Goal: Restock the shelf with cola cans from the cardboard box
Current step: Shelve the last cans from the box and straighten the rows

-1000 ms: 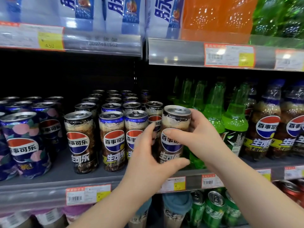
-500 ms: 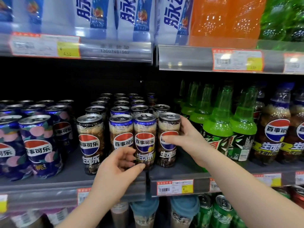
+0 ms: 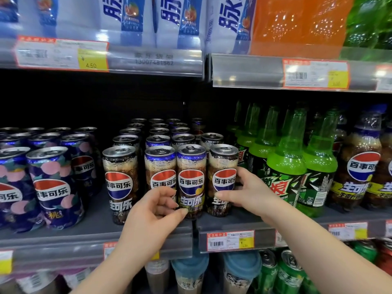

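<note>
Clasping with right hand (image 3: 250, 195) the front-row Pepsi can (image 3: 223, 164), standing on the shelf (image 3: 95, 227) at nine o'clock of the green bottles (image 3: 285, 166); curling left hand (image 3: 151, 215) against neighbouring cans (image 3: 191, 164), grasp unclear.

One head-worn wide-angle view, close and roughly level, straight towards the middle shelf (image 3: 93, 230) front.

Store shelving w/ grey metal boards. Upper shelf (image 3: 244, 73) carries white-blue bottles (image 3: 131, 20), orange bottles (image 3: 297, 24); price tags (image 3: 61, 54) on its clear rail. Mid shelf (image 3: 53, 240): dark at back, green bottles (image 3: 284, 162) at right, brown bottles (image 3: 360, 166) beyond. Below: lidded cups (image 3: 191, 270), green cans (image 3: 288, 270).
</note>
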Motion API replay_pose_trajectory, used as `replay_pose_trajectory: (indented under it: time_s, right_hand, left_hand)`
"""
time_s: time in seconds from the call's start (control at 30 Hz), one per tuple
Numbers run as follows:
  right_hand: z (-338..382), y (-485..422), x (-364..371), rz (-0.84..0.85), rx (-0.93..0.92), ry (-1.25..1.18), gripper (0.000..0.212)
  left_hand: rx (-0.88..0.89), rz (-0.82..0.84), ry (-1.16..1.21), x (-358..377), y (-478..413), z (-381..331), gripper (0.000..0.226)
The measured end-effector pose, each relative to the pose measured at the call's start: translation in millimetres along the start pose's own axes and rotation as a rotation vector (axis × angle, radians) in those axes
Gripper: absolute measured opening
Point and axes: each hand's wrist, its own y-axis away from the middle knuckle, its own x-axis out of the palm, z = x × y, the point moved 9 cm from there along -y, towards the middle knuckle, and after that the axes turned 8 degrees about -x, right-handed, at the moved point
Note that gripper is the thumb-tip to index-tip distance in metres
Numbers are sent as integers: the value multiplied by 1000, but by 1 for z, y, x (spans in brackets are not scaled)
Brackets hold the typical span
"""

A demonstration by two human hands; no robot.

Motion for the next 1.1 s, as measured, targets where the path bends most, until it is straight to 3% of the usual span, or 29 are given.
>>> replay_pose_trajectory:
  time_s: [0.23, 0.37, 0.47, 0.57, 0.67, 0.77, 0.83, 0.93, 1.1]
  right_hand:
    - [-5, 1, 0, -50, -14, -49, 69]
    - [2, 9, -1, -111, -48, -77, 81]
    - [31, 24, -19, -354, -239, 145, 81]
    - [79, 40, -16, -463, -490, 350, 70]
    - [125, 33, 14, -298, -661, 526, 62]
    - [154, 12, 58, 31, -708, 699, 70]
    - [163, -3, 82, 197, -696, 846, 81]
    - [162, -26, 101, 351, -627, 1010, 90]
    - [152, -47, 109, 477, -510, 997, 87]
  left_hand:
    - [28, 2, 24, -3, 5, -4, 29]
    - [165, -286, -22, -47, 21, -20, 33]
    - [290, -541, -171, -86, 29, -33, 46]
    - [195, -578, -217, -107, 12, -22, 77]
    - [59, -414, -190, -100, -9, -9, 90]
    - [10, -290, -175, -91, -18, -2, 72]
    - [1, -267, -192, -91, -21, 0, 69]
    - [-39, -219, -222, -89, -23, 7, 83]
    - [-4, -210, -279, -93, -26, 9, 81]
